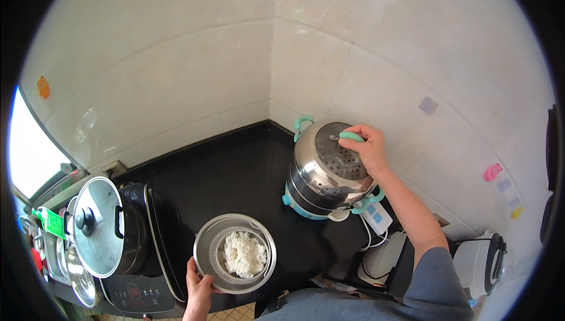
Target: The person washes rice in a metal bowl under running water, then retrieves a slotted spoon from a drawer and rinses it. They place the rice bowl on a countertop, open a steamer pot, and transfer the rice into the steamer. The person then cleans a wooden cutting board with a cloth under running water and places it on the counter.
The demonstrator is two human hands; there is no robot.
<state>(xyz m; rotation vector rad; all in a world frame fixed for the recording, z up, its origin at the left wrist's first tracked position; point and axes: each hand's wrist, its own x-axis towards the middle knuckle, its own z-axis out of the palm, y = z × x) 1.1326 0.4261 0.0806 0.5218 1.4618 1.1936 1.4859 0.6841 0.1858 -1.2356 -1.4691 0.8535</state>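
Observation:
My left hand (201, 286) grips the rim of a stainless-steel bowl (204, 243) at its lower left. Inside it sits a mound of cooked white rice (244, 254), lying in what looks like a perforated inner basket. Over to the right, my right hand (370, 148) holds the mint-green handle (352, 136) of a domed lid (304, 155) with a glass centre. The lid sits on an electric steamer pot (304, 193) with a pale-blue base. Holes of a steamer tray show through the glass. Mint-green side handles (303, 121) stick out from the pot.
A lidded dark stockpot (132, 237) stands on an induction cooker (137, 292) at left. Beyond it are metal pans (79, 272) and a green bottle (50, 221). A white power strip (377, 217) with cables lies beside the steamer. White appliances (474, 263) stand at lower right. Tiled walls meet behind the black counter (212, 188).

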